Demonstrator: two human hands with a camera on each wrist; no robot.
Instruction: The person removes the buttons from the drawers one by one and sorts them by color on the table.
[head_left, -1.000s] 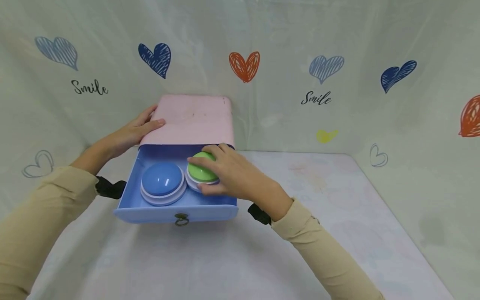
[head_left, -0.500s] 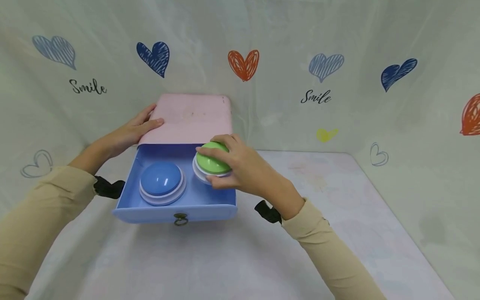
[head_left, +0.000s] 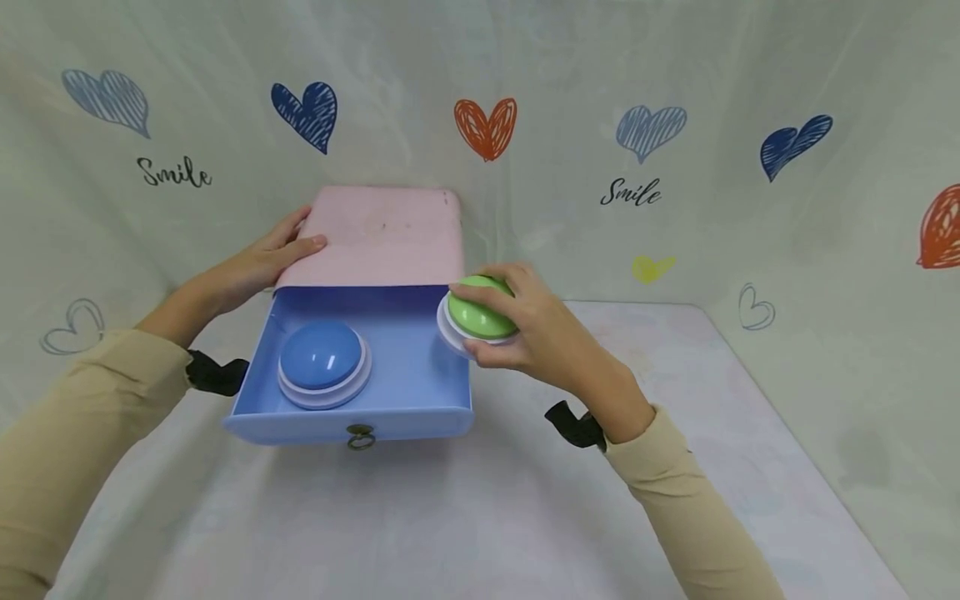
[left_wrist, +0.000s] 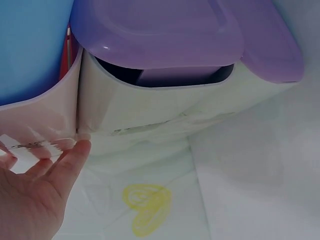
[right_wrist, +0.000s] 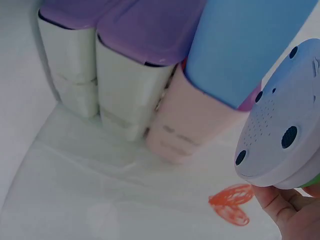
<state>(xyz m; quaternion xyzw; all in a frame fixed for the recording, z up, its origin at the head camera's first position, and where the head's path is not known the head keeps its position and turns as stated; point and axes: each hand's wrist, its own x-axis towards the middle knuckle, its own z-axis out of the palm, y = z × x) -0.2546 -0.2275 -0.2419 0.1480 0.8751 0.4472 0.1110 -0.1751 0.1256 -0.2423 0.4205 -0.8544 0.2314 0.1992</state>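
Observation:
My right hand (head_left: pixel 547 337) pinches a push button (head_left: pixel 480 315) with a green dome and white base, held at the right edge of the drawer. Its underside (right_wrist: pixel 272 117), with dark round feet and small holes, faces the right wrist camera. A blue-domed push button (head_left: pixel 321 357) sits in the left half of the light blue drawer (head_left: pixel 408 392), which is pulled out of a pink drawer box (head_left: pixel 382 237). My left hand (head_left: pixel 258 260) rests on the left side of the box's top, fingers extended; the left wrist view shows the fingertips (left_wrist: pixel 82 145) against the pink shell.
White drawer units with purple drawers (left_wrist: pixel 160 35) adjoin the pink box in both wrist views. A brass ring pull (head_left: pixel 361 437) hangs on the drawer front. Behind stands a pale curtain (head_left: pixel 555 67) printed with hearts; a whitish table (head_left: pixel 675 400) extends right.
My right hand has lifted the green push button from the drawer's right half and carried it rightward to the drawer's edge. The left hand and blue button stay in place.

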